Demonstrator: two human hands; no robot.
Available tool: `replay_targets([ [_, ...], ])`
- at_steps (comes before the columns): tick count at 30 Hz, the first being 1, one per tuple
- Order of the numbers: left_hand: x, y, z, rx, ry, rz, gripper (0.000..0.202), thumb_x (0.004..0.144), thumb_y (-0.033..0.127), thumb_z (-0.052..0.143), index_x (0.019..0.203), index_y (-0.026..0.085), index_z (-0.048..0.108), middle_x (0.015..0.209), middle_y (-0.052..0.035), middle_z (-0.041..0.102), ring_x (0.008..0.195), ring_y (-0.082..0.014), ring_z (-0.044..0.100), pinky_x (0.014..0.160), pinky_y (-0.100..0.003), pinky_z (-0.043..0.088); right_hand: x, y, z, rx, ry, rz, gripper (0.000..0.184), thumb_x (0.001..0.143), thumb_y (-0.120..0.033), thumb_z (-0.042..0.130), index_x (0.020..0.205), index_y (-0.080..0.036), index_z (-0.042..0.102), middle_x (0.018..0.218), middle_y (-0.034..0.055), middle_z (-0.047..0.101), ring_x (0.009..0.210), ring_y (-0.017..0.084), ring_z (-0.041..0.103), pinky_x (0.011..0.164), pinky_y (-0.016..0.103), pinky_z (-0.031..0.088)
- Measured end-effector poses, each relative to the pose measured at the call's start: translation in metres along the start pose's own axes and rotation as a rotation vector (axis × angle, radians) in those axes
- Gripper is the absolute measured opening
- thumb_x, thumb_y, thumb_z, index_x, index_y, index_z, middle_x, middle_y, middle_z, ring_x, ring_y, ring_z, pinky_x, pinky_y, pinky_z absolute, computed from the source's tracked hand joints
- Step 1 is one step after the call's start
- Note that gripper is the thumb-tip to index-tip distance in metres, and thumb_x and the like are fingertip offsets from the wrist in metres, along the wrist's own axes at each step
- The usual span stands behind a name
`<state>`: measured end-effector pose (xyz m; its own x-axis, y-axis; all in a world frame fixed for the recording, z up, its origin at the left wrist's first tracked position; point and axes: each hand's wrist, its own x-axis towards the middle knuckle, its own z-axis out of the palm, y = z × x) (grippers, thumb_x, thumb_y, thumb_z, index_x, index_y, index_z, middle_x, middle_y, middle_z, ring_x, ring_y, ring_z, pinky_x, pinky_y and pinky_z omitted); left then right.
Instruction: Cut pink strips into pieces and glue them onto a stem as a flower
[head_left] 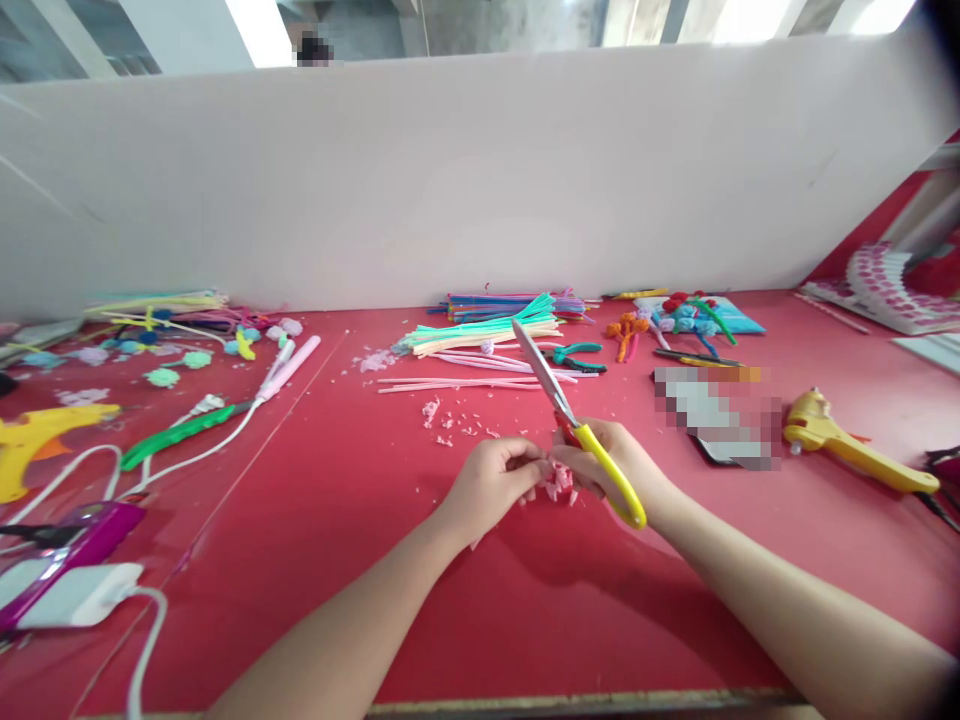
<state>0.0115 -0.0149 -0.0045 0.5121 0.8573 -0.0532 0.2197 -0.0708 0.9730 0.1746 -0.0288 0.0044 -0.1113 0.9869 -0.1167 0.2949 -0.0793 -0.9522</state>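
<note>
My right hand (626, 455) is closed round a pair of scissors (609, 474) with yellow handles, their blades pointing up and away from me. My left hand (487, 485) is closed in a pinch just left of it, and the fingertips of both hands meet at a fluffy pink pipe cleaner piece (559, 482). Part of that piece is hidden by the fingers. Pink fluff clippings (442, 425) lie scattered on the red table beyond my left hand. Behind them are several straight pink pipe cleaners (457, 384).
Bundled pipe cleaners (487, 328) and green-handled pliers (577, 356) lie toward the white partition (450, 190). On the right are a yellow glue gun (855, 450) and a blurred phone-like object (716, 415). Leftward are a pink styling iron (289, 368), a green-handled tool (176, 437), pompoms and cables.
</note>
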Motion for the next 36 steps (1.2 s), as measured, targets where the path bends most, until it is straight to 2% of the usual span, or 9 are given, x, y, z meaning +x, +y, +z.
replay_targets([
  [3,0.002,-0.003,-0.004,0.09,0.058,0.025,0.019,0.078,0.033,0.049,0.075,0.017,0.059,0.056,0.002,0.053,0.052,-0.0097,0.05,0.051,-0.02,0.04,0.004,0.001,-0.009,-0.058,0.072,0.033,0.015,0.068,-0.026,0.047,0.055,-0.018,0.044,0.037,-0.0075,0.037,0.033,0.006,0.036,0.035,0.018,0.028],
  [9,0.012,-0.01,-0.018,0.178,0.233,0.086,0.023,0.078,0.037,0.047,0.078,0.017,0.058,0.064,0.0006,0.056,0.051,-0.0101,0.049,0.051,-0.021,0.04,0.017,0.01,-0.028,-0.328,-0.018,0.079,0.015,0.066,-0.031,0.05,0.062,-0.016,0.051,0.04,-0.0063,0.04,0.035,0.008,0.041,0.036,0.018,0.026],
  [14,0.016,-0.008,-0.032,0.158,0.312,0.063,0.025,0.077,0.039,0.046,0.083,0.017,0.056,0.063,0.0008,0.056,0.048,-0.0098,0.047,0.047,-0.02,0.038,0.023,0.012,-0.028,-0.361,0.122,0.043,0.018,0.065,-0.033,0.052,0.06,-0.016,0.05,0.042,-0.0059,0.041,0.036,0.007,0.041,0.037,0.018,0.025],
  [17,0.014,0.003,-0.036,0.226,0.273,0.081,0.025,0.077,0.04,0.046,0.08,0.017,0.057,0.062,0.0007,0.056,0.049,-0.011,0.049,0.048,-0.021,0.038,0.025,0.008,-0.029,-0.32,0.179,0.056,0.017,0.068,-0.034,0.048,0.064,-0.017,0.049,0.042,-0.0053,0.042,0.036,0.008,0.043,0.037,0.019,0.028],
  [22,0.011,0.02,-0.036,0.491,0.208,0.202,0.02,0.077,0.034,0.047,0.082,0.019,0.059,0.077,-0.0013,0.062,0.063,-0.0135,0.054,0.059,-0.024,0.04,0.031,0.01,-0.028,-0.34,0.238,0.006,0.021,0.068,-0.039,0.05,0.066,-0.018,0.049,0.046,-0.0047,0.044,0.041,0.01,0.044,0.041,0.02,0.028],
  [28,-0.005,0.003,-0.045,0.78,0.182,0.2,0.017,0.078,0.028,0.045,0.08,0.019,0.059,0.083,-0.0045,0.061,0.074,-0.0177,0.056,0.066,-0.028,0.041,0.01,0.023,-0.001,-0.425,0.219,-0.066,0.029,0.06,-0.042,0.061,0.051,-0.019,0.047,0.045,-0.0013,0.047,0.045,0.011,0.044,0.043,0.022,0.024],
  [30,-0.016,-0.005,-0.05,0.797,0.151,0.198,0.017,0.078,0.027,0.043,0.081,0.019,0.058,0.085,-0.005,0.061,0.078,-0.0183,0.056,0.069,-0.028,0.041,-0.002,0.02,0.008,-0.366,0.141,-0.051,0.028,0.063,-0.043,0.059,0.054,-0.019,0.048,0.049,0.0001,0.054,0.045,0.012,0.048,0.042,0.021,0.028],
  [34,-0.038,-0.012,-0.055,0.789,0.055,0.174,0.017,0.076,0.026,0.048,0.088,0.02,0.058,0.085,-0.0031,0.058,0.072,-0.0156,0.054,0.065,-0.025,0.041,-0.015,0.01,0.018,0.075,-0.159,0.104,0.018,0.068,-0.036,0.054,0.066,-0.018,0.052,0.067,0.0024,0.065,0.042,0.012,0.054,0.036,0.021,0.035],
  [36,-0.046,-0.013,-0.054,0.784,-0.016,0.163,0.02,0.072,0.025,0.053,0.091,0.021,0.057,0.086,-0.0019,0.055,0.066,-0.0135,0.052,0.062,-0.024,0.041,-0.011,0.01,0.02,0.183,-0.159,0.144,0.013,0.067,-0.03,0.054,0.066,-0.018,0.053,0.069,0.0029,0.066,0.047,0.014,0.058,0.036,0.021,0.039],
])
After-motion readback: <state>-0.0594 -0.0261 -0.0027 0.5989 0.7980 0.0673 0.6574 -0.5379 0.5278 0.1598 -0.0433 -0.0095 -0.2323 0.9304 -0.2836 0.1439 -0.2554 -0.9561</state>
